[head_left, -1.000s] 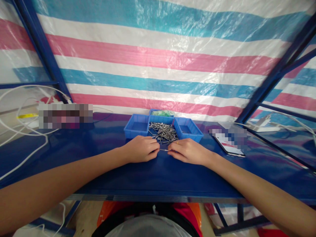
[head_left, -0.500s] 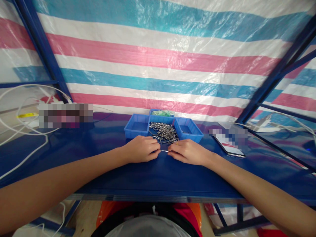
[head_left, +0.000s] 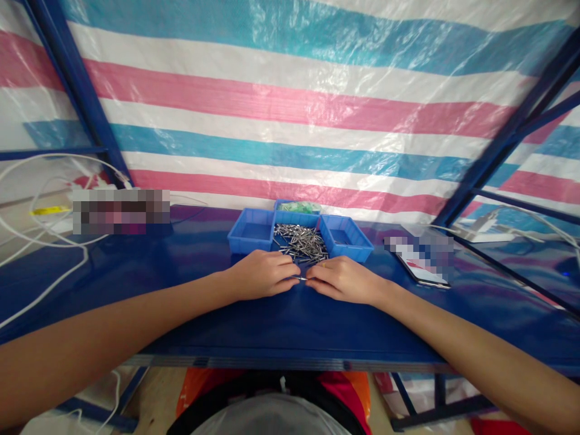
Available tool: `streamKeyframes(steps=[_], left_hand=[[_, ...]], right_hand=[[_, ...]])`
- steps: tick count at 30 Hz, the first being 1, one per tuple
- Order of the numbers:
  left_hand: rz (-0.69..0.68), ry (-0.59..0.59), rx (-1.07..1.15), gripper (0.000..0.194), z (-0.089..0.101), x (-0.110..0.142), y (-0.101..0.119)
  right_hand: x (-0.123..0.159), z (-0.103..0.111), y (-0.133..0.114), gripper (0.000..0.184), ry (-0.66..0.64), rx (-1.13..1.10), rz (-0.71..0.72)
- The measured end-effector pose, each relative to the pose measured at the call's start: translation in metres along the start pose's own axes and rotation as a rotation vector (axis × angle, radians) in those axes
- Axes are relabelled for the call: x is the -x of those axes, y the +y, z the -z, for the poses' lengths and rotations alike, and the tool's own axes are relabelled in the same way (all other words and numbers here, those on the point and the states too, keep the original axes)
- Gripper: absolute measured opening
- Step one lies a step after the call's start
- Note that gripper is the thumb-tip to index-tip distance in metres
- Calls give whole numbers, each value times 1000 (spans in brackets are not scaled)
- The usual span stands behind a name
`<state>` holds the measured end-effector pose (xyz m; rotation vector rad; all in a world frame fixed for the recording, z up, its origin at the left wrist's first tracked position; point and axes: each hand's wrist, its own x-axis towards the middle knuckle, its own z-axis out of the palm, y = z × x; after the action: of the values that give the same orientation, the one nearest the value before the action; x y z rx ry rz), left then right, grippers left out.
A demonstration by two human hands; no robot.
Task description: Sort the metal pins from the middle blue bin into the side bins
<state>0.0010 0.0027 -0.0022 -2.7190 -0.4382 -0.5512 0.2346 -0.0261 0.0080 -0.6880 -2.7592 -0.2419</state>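
Note:
Fingertips of my left hand are pinched on one end of a thin, silvery pop rivet. Its other end is held between the thumb and fingers of my right hand. Only a short middle piece of the rivet shows in the narrow gap between both hands, just above the table. Right behind the hands lies a loose pile of similar metal rivets. A blue bin flanks the pile on the left, and another blue bin on the right.
Behind the pile stands a third blue bin holding something green and clear. A phone lies on the blue table to the right. White cables loop at the left. Blue frame posts and a striped sheet enclose the table.
My left hand has shifted slightly right toward my right hand, so less of the rivet shows between them. My right hand has barely moved.

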Motion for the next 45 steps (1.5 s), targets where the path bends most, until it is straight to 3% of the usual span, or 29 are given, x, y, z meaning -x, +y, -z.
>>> streamKeyframes(steps=[11,31,39,45], left_hand=[[-58,24,24,29,-1,-2,2],[1,62,96,28,-1,-2,3],[-132,51,213,18,5,-6,8],[-24,17,155,13,6,-4,7]], right_hand=[[1,-2,0,27,0,-18,-18],[1,-2,0,27,-8,-85,-43],[-1,-1,-1,29,-36,-126,-46],[1,1,2,28,-52,-122,-60]])
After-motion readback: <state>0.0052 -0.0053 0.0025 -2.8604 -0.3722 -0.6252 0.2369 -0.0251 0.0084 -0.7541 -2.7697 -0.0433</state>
